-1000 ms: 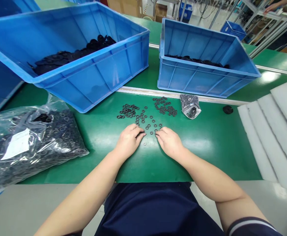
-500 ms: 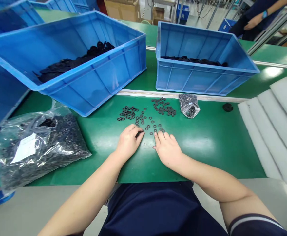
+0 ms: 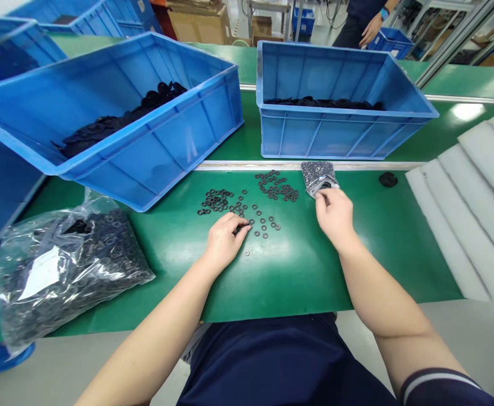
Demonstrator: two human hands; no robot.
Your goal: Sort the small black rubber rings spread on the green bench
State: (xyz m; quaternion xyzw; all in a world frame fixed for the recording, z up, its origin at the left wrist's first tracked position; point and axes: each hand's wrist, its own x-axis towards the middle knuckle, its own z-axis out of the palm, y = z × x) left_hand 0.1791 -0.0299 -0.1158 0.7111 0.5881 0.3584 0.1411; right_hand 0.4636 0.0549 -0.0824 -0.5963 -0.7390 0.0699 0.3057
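Observation:
Several small black rubber rings point(image 3: 247, 206) lie scattered on the green mat point(image 3: 281, 270) in front of me. My left hand point(image 3: 224, 239) rests at the near edge of the scatter, fingers curled, fingertips pinched on one of the rings. My right hand point(image 3: 335, 213) is out to the right, its fingertips closed on the lower edge of a small clear bag point(image 3: 317, 177) of tiny parts. One tiny ring point(image 3: 247, 253) sits apart on the mat beside my left hand.
A large clear bag of black rings point(image 3: 65, 265) lies at the left. Two blue bins point(image 3: 145, 141) point(image 3: 335, 127) holding black parts stand behind. White foam sheets point(image 3: 471, 203) lie at the right, a black round part point(image 3: 388, 179) near them. Another person's hand point(image 3: 367, 28) shows far back.
My right hand left the scattered rings and moved right and away to the small clear bag, closing its fingertips on it. My left hand stayed by the rings.

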